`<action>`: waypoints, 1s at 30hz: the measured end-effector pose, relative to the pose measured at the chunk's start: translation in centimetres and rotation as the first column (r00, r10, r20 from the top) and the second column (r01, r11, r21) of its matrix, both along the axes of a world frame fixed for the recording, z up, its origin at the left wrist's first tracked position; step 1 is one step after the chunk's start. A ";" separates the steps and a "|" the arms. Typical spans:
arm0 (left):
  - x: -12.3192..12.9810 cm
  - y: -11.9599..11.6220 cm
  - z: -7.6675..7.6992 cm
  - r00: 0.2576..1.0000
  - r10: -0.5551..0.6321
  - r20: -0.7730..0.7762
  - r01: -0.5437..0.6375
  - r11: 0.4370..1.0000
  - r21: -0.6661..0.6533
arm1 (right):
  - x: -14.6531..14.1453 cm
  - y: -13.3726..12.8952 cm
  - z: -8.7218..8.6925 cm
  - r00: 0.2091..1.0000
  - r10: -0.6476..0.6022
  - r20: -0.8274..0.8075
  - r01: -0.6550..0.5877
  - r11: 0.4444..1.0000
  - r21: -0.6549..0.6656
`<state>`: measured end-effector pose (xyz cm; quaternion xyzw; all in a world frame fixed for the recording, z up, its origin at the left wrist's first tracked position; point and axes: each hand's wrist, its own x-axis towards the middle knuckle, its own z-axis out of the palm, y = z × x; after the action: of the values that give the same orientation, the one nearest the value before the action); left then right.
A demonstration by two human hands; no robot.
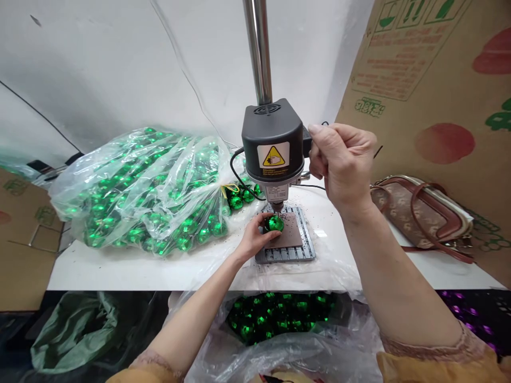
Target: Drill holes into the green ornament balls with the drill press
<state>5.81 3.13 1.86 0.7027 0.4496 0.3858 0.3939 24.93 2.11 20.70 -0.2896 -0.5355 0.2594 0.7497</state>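
Observation:
My left hand grips a shiny green faceted ball between thumb and fingers. It holds the ball on a brown pad over the slotted grey base of a small bench drill press. The chuck sits right above the ball; whether the bit touches it I cannot tell. My right hand is closed at the right side of the drill head, wrapped round the feed lever, which the fingers mostly hide. Dark shavings lie scattered about the base.
Left of the drill lies a big clear bag of green balls, with several loose balls beside it. Below the table edge, an open plastic bag holds more green balls. A brown handbag and a large carton stand right.

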 end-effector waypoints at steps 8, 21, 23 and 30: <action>2.1 -0.6 -1.4 0.998 0.000 0.061 -0.002 0.999 0.043 | 0.2 0.1 -0.2 0.998 0.009 0.055 -0.013 0.997 0.072; 2.3 -0.7 -2.6 0.975 0.024 0.221 -0.008 0.997 -0.074 | -0.3 -2.4 -2.8 0.985 -0.152 0.082 0.141 0.982 0.129; 2.4 -0.7 -2.6 0.975 0.029 0.219 -0.012 0.997 -0.079 | -0.4 -2.7 -3.6 0.985 -0.158 0.070 0.144 0.975 0.167; 2.4 -0.8 -2.7 0.977 0.023 0.213 -0.008 0.997 -0.074 | -0.6 -2.8 -4.9 0.979 -0.195 0.054 0.178 0.956 0.234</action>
<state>8.22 2.38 -0.82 0.6389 0.4240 0.4453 0.4623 24.34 -0.65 15.76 -0.2606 -0.5605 0.1129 0.7780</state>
